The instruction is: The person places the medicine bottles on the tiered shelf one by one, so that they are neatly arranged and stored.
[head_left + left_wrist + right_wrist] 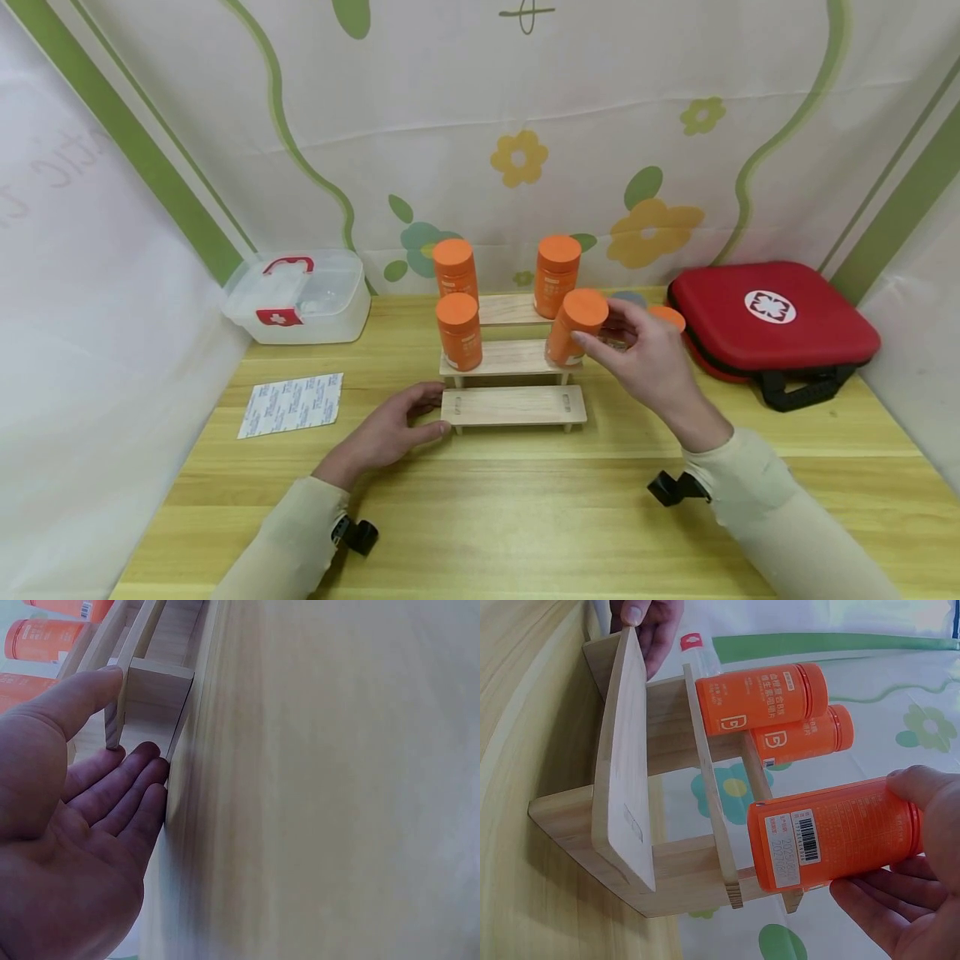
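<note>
A three-step wooden display stand [513,406] stands on the table. My left hand [393,427] holds the left end of its lowest step, thumb on the board's edge and fingers against the end, as the left wrist view shows. My right hand [648,354] grips an orange bottle [832,832] near its lid, at the right end of the middle step. Whether its base touches the step, I cannot tell. Another orange bottle [460,342] stands at that step's left end. Two more, a left bottle [454,271] and a right bottle [557,279], stand on the top step.
A clear first-aid box [330,304] with a red handle sits at the back left, a printed white sheet [292,406] in front of it. A red first-aid case [772,321] lies at the back right. Beside my right hand shows an orange lid [667,317], partly hidden.
</note>
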### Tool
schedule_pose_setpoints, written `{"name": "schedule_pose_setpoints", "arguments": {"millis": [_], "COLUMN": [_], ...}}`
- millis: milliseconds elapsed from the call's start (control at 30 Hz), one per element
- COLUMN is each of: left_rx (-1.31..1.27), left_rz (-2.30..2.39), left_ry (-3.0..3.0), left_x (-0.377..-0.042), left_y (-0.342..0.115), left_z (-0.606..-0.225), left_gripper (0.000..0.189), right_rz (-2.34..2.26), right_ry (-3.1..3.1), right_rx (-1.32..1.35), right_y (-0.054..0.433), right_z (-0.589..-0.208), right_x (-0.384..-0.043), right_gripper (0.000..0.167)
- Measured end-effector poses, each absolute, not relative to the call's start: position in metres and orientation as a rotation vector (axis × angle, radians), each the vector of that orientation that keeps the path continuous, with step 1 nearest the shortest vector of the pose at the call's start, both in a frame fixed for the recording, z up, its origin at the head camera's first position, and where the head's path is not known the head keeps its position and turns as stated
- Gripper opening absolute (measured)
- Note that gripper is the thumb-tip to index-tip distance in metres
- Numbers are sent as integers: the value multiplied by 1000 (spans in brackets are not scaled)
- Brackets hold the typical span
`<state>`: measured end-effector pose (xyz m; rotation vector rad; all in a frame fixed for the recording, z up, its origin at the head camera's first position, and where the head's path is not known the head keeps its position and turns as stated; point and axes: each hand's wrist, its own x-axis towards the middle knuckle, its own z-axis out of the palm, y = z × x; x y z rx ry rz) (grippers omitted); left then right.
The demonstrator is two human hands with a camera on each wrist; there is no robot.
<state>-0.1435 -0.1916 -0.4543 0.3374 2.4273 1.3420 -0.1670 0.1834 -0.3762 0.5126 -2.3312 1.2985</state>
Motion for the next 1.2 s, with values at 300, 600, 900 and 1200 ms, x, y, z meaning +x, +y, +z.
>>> {"name": "schedule_pose_setpoints", "arguments": {"millis": [300, 600, 900, 1200], "left_rx": [330, 326, 336, 344], "left_rz": [1347, 1347, 1360, 1365], "left_ry": [2423, 2418, 2411, 2403], "left_x": [-144, -144, -144, -144], "left_y": [-192, -192, -192, -192], "left_z": [-454, -454, -453, -455], "left_gripper": [69, 70, 68, 68], "right_rz": [1307, 1296, 1247, 1199], "right_ry": [-2381, -2449, -2505, -2482], "right_rx": [513, 488, 489, 525], "right_y": [177, 173, 171, 170], "right_z": [-381, -379, -375, -377], "right_x": [-174, -178, -180, -180], "right_gripper": [49, 52, 54, 58]}}
